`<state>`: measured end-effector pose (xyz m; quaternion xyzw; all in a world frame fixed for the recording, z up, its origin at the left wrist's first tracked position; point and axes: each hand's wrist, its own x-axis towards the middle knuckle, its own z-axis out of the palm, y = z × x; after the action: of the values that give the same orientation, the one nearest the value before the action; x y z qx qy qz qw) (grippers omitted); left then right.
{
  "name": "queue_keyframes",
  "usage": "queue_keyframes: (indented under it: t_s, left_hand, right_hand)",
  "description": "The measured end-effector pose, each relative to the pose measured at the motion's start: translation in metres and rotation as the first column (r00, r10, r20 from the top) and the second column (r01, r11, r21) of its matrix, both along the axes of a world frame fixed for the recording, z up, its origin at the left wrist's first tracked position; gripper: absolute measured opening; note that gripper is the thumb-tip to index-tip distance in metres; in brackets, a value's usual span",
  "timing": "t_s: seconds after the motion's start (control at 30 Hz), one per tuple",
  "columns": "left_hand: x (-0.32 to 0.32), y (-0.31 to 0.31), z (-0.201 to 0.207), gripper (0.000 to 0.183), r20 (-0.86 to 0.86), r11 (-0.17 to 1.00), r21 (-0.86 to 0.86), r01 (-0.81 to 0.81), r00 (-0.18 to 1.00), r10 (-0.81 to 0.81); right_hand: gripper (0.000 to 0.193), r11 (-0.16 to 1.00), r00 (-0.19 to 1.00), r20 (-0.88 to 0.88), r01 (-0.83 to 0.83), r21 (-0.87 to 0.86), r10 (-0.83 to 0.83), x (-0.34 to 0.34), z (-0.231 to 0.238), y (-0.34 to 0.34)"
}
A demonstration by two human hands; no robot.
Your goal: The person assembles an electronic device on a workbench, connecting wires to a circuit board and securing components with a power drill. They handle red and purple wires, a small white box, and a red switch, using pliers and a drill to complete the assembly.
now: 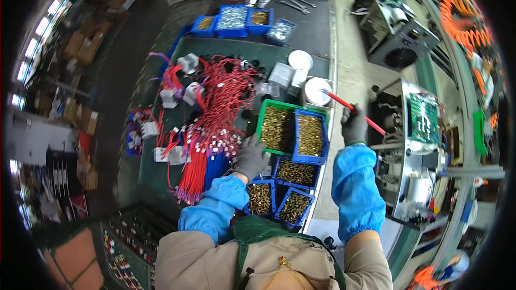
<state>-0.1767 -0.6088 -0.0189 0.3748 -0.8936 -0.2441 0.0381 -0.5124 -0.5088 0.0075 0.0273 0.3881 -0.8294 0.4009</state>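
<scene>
My right hand (354, 126), in a dark grey glove, grips a long thin red-handled tool (339, 100). Its upper end reaches over a round white tub (317, 92); the tip is too small to name. My left hand (251, 159), gloved in grey too, lies with fingers spread between red cable bundles (224, 88) and a green bin (263, 115) of brass-coloured fasteners, and nothing shows in it. Against the green bin's right side sits a blue bin (310, 159) of similar parts. A blue cable bundle (216, 166) lies left of that hand.
More blue bins of fasteners (295, 174) stand nearer me. Silvery hardware (232, 18) fills a bin farther back, with wrenches (298, 4) beyond. White boxes (281, 75) adjoin the tub. On the right, an opened metal unit holds a green circuit board (423, 118), beside a conveyor line.
</scene>
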Motion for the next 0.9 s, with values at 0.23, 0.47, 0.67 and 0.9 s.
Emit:
queue_keyframes:
  t_s: [0.23, 0.47, 0.67, 0.9]
  left_hand:
    - [0.002, 0.006, 0.005, 0.032, 0.028, 0.999, -0.029, -0.032, 0.999, 0.033]
    - [0.005, 0.002, 0.000, 0.031, -0.013, 0.999, -0.037, -0.006, 1.000, 0.006]
    - [0.003, 0.002, 0.007, 0.036, 0.093, 1.000, -0.004, 0.003, 0.996, -0.003]
    - [0.012, 0.014, 0.008, 0.038, -0.027, 0.997, -0.007, -0.075, 0.997, 0.074]
  right_hand:
    - [0.020, 0.940, 0.941, -0.336, 0.073, 0.332, 0.046, 0.035, 0.013, -0.048]
    - [0.024, 0.963, 0.968, 0.140, 0.177, 0.201, -0.207, 0.029, -0.016, -0.041]
    - [0.024, 0.966, 0.929, 0.265, 0.239, 0.098, -0.257, 0.037, -0.024, -0.024]
    - [0.016, 0.696, 0.241, -0.827, 0.452, 0.559, 0.508, 0.048, -0.006, -0.003]
